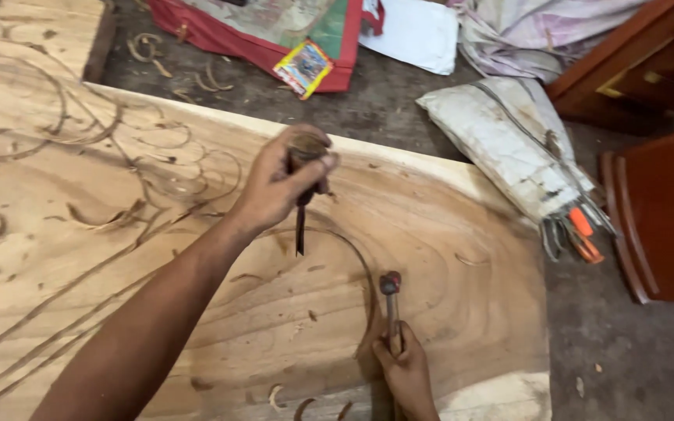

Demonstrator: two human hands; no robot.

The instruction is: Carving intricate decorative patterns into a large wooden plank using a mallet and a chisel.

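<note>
While the left hand (278,183) wraps tight around the wooden handle of a chisel (300,206), its blade stands nearly upright with the tip on a curved groove near the middle of the wooden panel (462,257). Nearer the panel's front edge, the right hand (406,370) closes around the shaft of a small hammer (390,300), whose head rests low over the same groove. Curled shavings (274,396) lie by the front edge, and a cloth tool roll (509,148) lies on the floor just past the far right corner.

Head view — steeply downward, close
</note>
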